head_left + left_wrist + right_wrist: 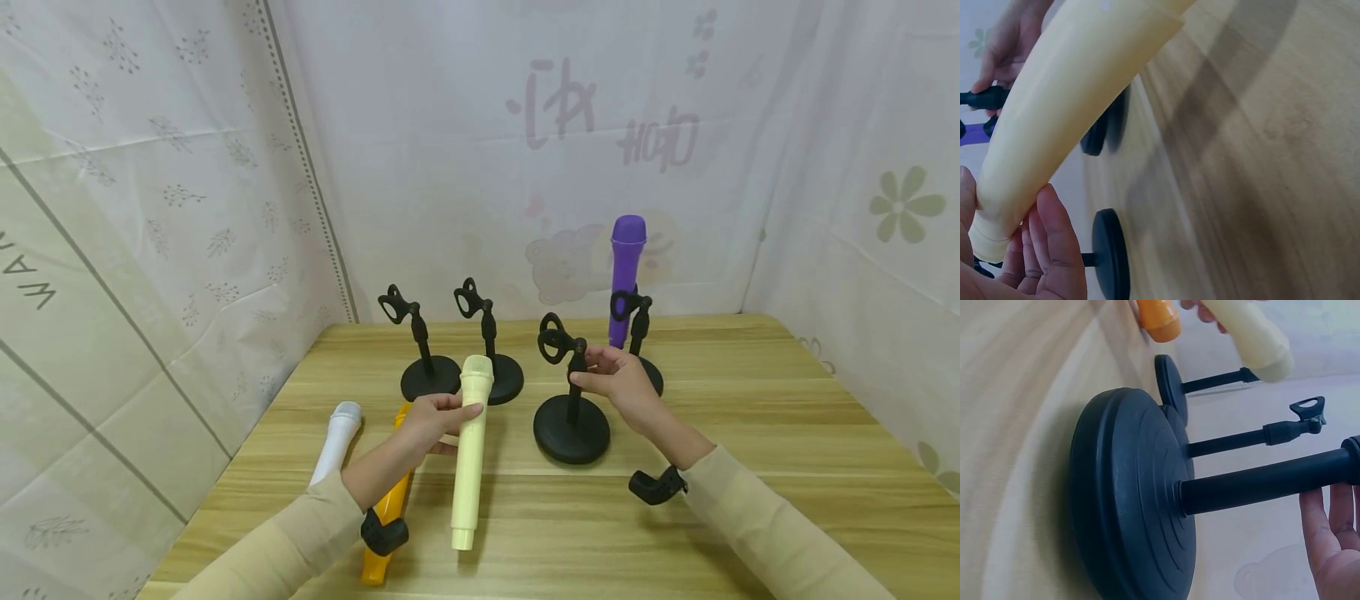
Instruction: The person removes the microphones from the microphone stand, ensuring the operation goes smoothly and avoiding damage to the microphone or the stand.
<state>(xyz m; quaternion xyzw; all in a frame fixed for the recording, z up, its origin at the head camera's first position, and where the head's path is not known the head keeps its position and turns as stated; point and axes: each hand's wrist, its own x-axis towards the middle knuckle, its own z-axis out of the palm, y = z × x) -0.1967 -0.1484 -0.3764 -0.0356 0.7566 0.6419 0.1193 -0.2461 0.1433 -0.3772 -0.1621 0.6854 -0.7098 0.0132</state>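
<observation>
My left hand (431,427) grips a pale yellow microphone (468,475) near its upper body, thumb across the front. Its mesh head points up and away, and in the left wrist view the microphone's body (1054,119) hangs above the tabletop. With thumb and fingers, my right hand (624,385) holds the upper post of a black microphone stand (572,429). The ring-shaped clip on top of that stand holds nothing. In the right wrist view the round base (1141,494) is close to the wood; whether it touches, I cannot tell.
Two more black stands, a left one (431,379) and a middle one (506,379), have bare clips. Behind my right hand, a purple microphone (628,250) sits in another stand (640,325). White (337,437) and orange (390,508) microphones lie at left. Curtains surround the wooden table (720,533).
</observation>
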